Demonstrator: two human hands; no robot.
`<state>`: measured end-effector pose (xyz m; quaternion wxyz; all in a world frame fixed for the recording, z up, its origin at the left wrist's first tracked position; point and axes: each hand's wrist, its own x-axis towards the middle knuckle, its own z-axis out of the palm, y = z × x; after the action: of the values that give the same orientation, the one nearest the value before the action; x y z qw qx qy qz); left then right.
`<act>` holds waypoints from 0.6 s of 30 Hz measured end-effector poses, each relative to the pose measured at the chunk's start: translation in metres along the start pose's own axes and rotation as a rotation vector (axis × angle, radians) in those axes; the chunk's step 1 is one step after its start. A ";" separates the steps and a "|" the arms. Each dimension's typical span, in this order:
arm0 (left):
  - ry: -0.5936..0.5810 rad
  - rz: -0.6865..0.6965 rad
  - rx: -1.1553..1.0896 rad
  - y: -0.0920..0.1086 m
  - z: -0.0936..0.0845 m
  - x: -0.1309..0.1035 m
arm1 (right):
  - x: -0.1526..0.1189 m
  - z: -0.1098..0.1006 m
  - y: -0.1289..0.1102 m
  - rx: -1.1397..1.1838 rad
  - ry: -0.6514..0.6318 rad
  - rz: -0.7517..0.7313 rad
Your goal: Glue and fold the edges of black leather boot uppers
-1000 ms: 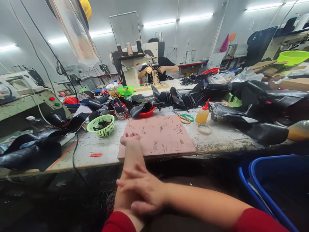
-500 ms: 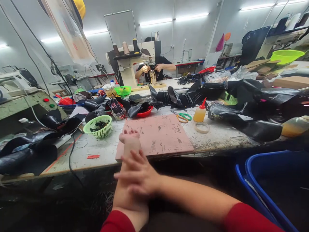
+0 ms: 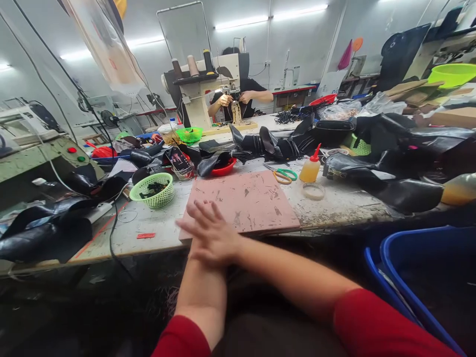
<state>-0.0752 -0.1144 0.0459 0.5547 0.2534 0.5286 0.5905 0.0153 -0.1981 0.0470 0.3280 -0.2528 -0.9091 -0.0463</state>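
My right hand (image 3: 215,238) lies across my left wrist with its fingers spread, its palm against the skin and no object in it. My left forearm (image 3: 204,290) reaches up from the bottom of the view toward the table edge. The left hand itself is covered by the right, so its fingers are hidden. Just beyond both hands lies a scuffed pink board (image 3: 245,198) on the white worktable (image 3: 167,230). To the board's right are scissors (image 3: 284,175) with orange and green handles, a squeeze bottle (image 3: 310,167) of yellow liquid and a tape roll (image 3: 313,191).
A pale green basket (image 3: 152,192) with small black pieces stands left of the board. Black leather pieces (image 3: 383,183) pile up on the right, others (image 3: 48,233) on the left. Blue bins (image 3: 405,248) stand low right. Across the table, a person works at a sewing machine (image 3: 201,99).
My right hand has slid up the left forearm to the wrist, covering the left hand, which showed palm up with curled fingers before. The view has shifted slightly.
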 end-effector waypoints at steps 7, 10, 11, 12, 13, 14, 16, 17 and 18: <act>0.405 0.012 -0.439 0.003 0.022 0.007 | 0.027 0.003 0.057 0.110 0.002 0.323; 0.535 -0.058 -0.559 0.012 0.028 0.013 | 0.012 -0.005 0.065 0.125 0.116 0.496; 0.570 -0.075 -0.598 0.015 0.027 0.014 | 0.003 -0.010 0.060 0.156 0.188 0.454; 0.595 -0.086 -0.637 0.018 0.027 0.015 | -0.007 -0.014 0.052 0.206 0.260 0.373; 0.611 -0.094 -0.671 0.021 0.026 0.015 | -0.018 -0.018 0.042 0.275 0.320 0.273; 0.621 -0.100 -0.701 0.024 0.025 0.015 | -0.028 -0.021 0.029 0.345 0.350 0.180; 0.629 -0.109 -0.749 0.026 0.024 0.013 | -0.044 -0.025 0.005 0.462 0.314 0.058; 0.632 -0.113 -0.767 0.026 0.024 0.013 | -0.050 -0.025 -0.006 0.503 0.277 0.029; 0.637 -0.118 -0.781 0.026 0.024 0.012 | -0.053 -0.025 -0.013 0.533 0.238 0.010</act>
<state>-0.0673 -0.0909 0.0733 0.4518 -0.1957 0.4246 0.7598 0.0577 -0.2382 0.0348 0.4875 -0.1550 -0.8430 0.1662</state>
